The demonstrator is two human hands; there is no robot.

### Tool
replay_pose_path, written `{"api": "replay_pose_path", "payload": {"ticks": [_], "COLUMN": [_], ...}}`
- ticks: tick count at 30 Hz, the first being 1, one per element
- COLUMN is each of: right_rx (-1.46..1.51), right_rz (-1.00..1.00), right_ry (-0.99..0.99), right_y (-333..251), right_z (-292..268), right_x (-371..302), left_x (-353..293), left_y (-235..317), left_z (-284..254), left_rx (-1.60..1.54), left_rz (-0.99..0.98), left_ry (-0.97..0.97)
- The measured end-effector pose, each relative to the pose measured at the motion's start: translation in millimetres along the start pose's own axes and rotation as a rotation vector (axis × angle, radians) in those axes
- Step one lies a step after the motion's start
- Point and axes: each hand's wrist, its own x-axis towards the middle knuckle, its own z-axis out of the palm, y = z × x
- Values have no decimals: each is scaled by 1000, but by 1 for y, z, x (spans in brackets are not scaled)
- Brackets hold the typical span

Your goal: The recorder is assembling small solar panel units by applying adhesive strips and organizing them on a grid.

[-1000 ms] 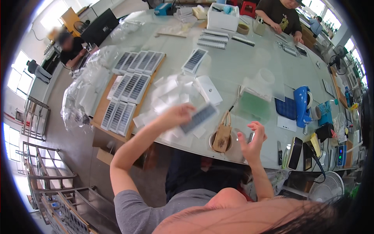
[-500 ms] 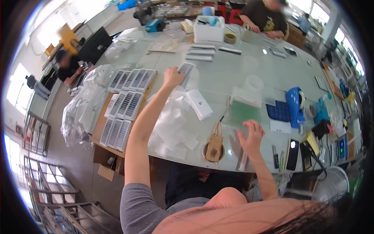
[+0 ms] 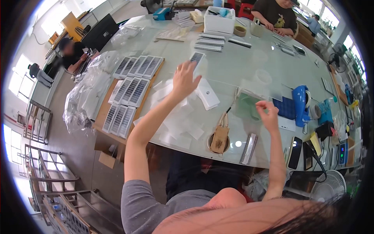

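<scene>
My left hand is over the table with its thumb spread away from the fingers. Just beyond the fingertips lies a narrow white tray with dark strips; the fingers overlap its near end. A white box lies below and right of that hand, beside a heap of thin white sheets. My right hand is raised at the right edge of a green mat, thumb and fingertips pinched together. Whatever is between them is too small or clear to make out. A metal ruler-like bar lies nearer me.
Filled white trays stand in rows on a brown board at left, beside plastic bags. A small wooden piece rests on a round dish. A blue tape dispenser and phone sit at right. Another person works opposite.
My left hand has loosened from the narrow tray and drawn back slightly. My right hand has moved forward to the green mat, its fingers closing into a pinch. The view has shifted a little.
</scene>
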Motion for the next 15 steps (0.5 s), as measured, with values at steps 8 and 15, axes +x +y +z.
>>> {"api": "replay_pose_path", "payload": {"ticks": [8,15], "right_rx": [-131,-334], "right_rz": [-53,-241], "right_ry": [-30,-102], "right_y": [-6,-31], "right_z": [0,20], "right_x": [11,8], "left_x": [-118,-141], "left_y": [-13,-27], "left_z": [-74,-70], "left_rx": [-53,38], "left_rz": [-68,-139], "left_ry": [-221,-202]}}
